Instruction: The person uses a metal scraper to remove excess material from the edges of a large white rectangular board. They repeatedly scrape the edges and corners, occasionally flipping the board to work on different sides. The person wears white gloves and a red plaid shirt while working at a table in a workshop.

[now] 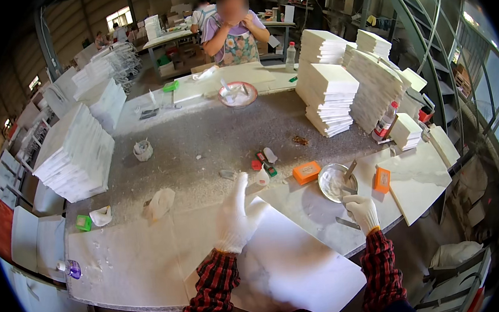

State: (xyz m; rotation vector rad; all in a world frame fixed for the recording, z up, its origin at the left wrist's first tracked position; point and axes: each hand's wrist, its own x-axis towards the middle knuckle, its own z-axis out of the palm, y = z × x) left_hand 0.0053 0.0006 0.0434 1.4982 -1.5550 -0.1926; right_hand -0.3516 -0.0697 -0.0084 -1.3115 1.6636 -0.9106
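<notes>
A pale, marble-like square slab [293,258] lies at an angle across the table edge in front of me. My left hand [238,215], in a white knit glove, is over its left corner, fingers stretched forward and thumb apart, holding nothing. My gloved right hand [362,211] is closed beside the near rim of a metal bowl [324,179] of white paste. A putty knife's flat metal blade [347,223] shows at its lower left; the fingers seem closed on that knife, whose handle is hidden. Another spreading tool [351,168] leans in the bowl.
Orange boxes [306,172] flank the bowl. Tile stacks [330,97] stand at the back right and far left [79,152]. A second paste bowl [238,103] is across the table, near a person [237,31] with raised hands. A purple-liquid bottle [71,268] lies at the left edge.
</notes>
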